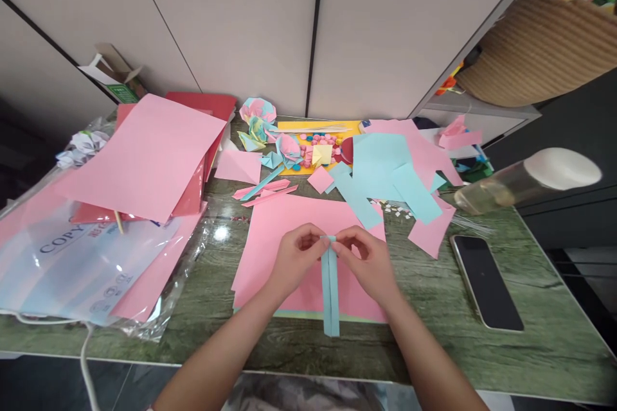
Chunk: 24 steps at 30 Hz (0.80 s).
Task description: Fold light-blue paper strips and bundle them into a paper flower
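Between my hands hangs a folded light-blue paper strip (330, 292), with a crease running down its length. My left hand (301, 253) pinches the strip's far end from the left, thumb and finger closed on it. From the right, my right hand (362, 257) pinches the same end, the two thumbs almost touching. Underneath lies a stack of pink paper sheets (260, 250), and the strip's near end reaches past the stack's front edge. Folded pink strips (270, 191) and a thin blue strip (263, 182) lie just beyond the stack.
Left, a pink sheet (149, 154) tops red folders and a plastic paper packet (87, 270). At the back sit folded paper flowers (258, 112) and a yellow sheet (294, 125) with small beads. Right are blue paper pieces (380, 164), a clear bottle (501, 196) and a phone (486, 282).
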{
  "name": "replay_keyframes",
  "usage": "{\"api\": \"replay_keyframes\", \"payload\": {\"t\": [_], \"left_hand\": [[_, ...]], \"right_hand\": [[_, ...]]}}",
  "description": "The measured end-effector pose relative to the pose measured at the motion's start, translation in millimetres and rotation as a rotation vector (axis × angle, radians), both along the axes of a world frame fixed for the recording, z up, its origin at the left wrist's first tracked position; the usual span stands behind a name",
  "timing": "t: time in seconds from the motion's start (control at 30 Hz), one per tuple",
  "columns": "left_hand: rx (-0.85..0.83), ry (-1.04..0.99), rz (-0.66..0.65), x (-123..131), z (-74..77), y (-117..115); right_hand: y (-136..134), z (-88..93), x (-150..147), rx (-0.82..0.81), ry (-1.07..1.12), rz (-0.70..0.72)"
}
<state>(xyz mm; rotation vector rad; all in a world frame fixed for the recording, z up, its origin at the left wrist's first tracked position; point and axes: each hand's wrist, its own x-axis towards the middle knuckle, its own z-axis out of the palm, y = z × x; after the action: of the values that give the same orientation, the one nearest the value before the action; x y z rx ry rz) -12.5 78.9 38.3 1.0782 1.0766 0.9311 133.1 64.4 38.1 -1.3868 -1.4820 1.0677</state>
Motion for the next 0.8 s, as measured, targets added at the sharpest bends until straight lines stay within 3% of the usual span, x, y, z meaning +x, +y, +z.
{"api": "replay_keyframes", "payload": {"t": [0.2,0.47,0.8], "left_hand": [[-0.015,0.000,0.031,0.9,1.0,-0.4],[-0.085,-0.106,-0.005,0.0,-1.9,0.0],[-0.088,-0.117,-0.035,-1.1,-0.6,2.5]], "right_hand": [[-6.3,-2.6,-2.5,0.124,-0.060,-0.089],[-7.2,-4.2,0.4,0.394,-0.231,0.023],[-5.7,0.1,2.2,0.402,-0.264,0.089]]}}
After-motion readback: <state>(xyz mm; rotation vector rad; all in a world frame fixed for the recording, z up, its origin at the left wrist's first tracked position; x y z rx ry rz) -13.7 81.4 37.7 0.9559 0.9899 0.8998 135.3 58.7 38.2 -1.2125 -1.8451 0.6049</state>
